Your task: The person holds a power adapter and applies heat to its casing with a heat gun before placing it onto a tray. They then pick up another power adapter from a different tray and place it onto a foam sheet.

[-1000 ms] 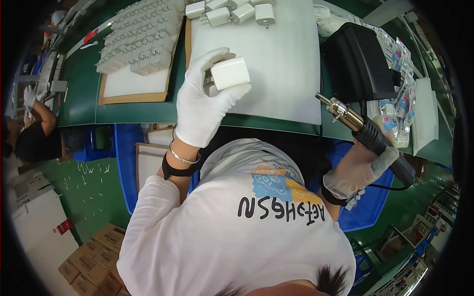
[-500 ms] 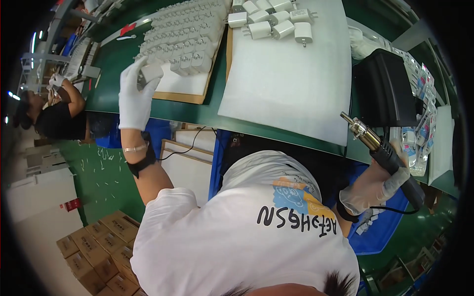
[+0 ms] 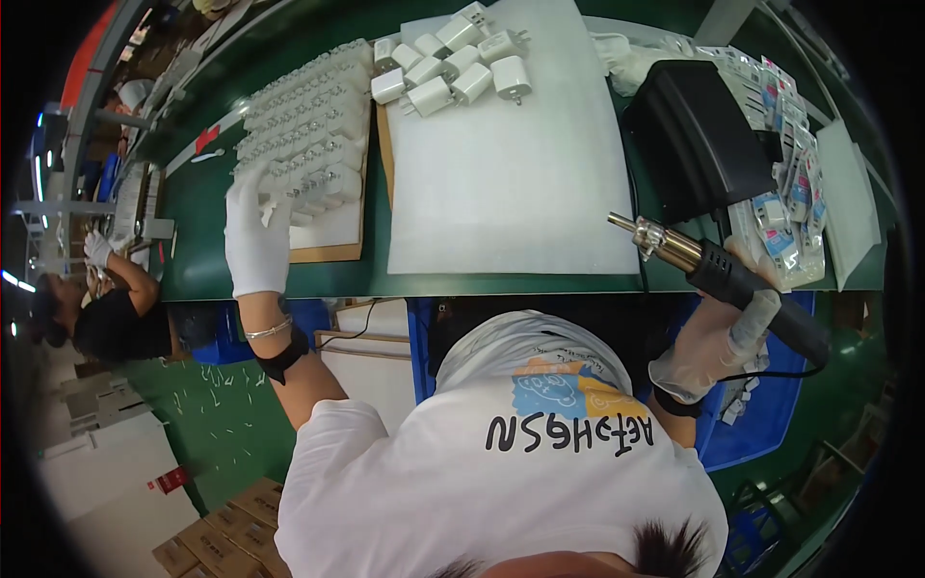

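Note:
My left hand (image 3: 258,241), in a white glove, is at the near left corner of a brown-edged board (image 3: 332,252). Its fingers are closed around a white charger, mostly hidden by the glove. Rows of white plug chargers (image 3: 308,125) stand on that board with their metal pins up. My right hand (image 3: 713,342), in a thin see-through glove, grips the black handle of a hot-air gun (image 3: 737,275). The gun's narrow metal nozzle points left, over the near right corner of a white foam sheet (image 3: 511,193). Several loose chargers (image 3: 458,67) lie at the sheet's far end.
A black box (image 3: 694,135) stands right of the foam sheet, beside clear bags with coloured labels (image 3: 790,183). A blue bin (image 3: 756,433) sits below the table's right side. At far left a co-worker (image 3: 111,313) works at the bench. Cardboard boxes (image 3: 226,535) are stacked at lower left.
My view has shifted, so the table appears straighter. My left hand has lowered the charger toward the near end of the rows. The hot-air gun stays in my right hand.

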`<control>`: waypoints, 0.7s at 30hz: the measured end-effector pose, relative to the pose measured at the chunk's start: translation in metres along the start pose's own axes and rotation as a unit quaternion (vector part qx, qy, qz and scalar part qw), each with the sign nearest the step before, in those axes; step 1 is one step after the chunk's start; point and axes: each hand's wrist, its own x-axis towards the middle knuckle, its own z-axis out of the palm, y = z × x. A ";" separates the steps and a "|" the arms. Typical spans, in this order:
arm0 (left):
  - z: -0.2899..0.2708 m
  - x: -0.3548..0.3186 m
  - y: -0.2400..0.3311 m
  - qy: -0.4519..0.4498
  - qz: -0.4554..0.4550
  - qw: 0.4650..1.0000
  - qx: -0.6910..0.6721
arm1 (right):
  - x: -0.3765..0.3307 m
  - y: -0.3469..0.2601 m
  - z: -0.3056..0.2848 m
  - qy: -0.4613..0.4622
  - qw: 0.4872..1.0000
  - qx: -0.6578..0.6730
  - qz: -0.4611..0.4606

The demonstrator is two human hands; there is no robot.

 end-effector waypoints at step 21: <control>0.111 0.072 0.117 -0.261 0.001 0.955 0.140 | -0.004 -0.008 -0.008 0.015 1.000 0.003 0.002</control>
